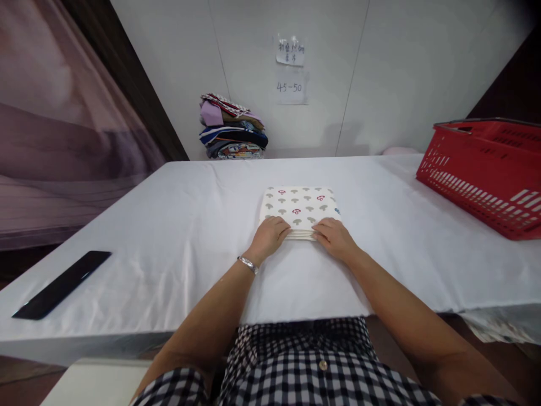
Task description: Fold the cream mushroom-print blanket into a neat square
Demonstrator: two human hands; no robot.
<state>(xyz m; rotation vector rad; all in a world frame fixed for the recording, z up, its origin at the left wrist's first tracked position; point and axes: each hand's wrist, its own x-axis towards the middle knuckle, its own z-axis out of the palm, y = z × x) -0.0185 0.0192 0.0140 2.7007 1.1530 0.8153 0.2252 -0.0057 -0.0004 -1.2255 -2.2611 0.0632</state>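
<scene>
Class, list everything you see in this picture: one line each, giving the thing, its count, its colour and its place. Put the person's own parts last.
folded cloth: 1, cream with mushroom print, table centre
table: 1, white cover, across the view
basket: 1, red, table's right side
black strip: 1, table's left front
clothes pile: 1, mixed colours, by the wall
notes: 2, white, on the wall
bracelet: 1, silver, left wrist
left hand: on the cloth's near edge
right hand: on the cloth's near edge

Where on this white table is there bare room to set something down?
Bare cloth lies between the black strip and the folded mushroom cloth, and between that cloth and the red basket. The near middle is taken by the left hand and right hand.
</scene>
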